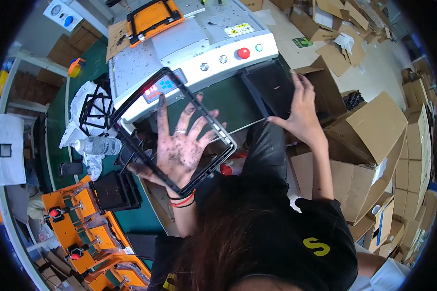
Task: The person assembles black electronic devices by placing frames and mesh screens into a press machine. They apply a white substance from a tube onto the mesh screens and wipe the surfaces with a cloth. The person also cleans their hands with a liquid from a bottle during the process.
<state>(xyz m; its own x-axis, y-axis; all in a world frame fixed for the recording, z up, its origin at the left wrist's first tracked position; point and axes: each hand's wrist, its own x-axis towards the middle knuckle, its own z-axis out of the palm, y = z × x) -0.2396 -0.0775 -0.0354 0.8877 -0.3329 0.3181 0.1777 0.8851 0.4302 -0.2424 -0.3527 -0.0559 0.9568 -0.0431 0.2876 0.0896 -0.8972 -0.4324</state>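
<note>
A thin black rectangular frame (205,112) lies tilted over my left hand (182,145), which is palm up beneath it. The fingers are spread, and the frame rests across the wrist, thumb and fingertips. Dark smudges cover that palm; a ring and red and black bands show on finger and wrist. My right hand (303,114) grips a flat black panel (273,89) at the right end of the machine's front. Its thumb lies at the near corner and its fingers along the right edge. What lies under the panel is hidden.
Ahead stands a white machine (175,60) with a red button (243,53) and an orange fixture (154,20) on top. To the left are black frames (96,110), a plastic bottle (98,146), stacked black panels (115,190) and orange clamp fixtures (82,228). Open cardboard boxes (369,131) crowd the right.
</note>
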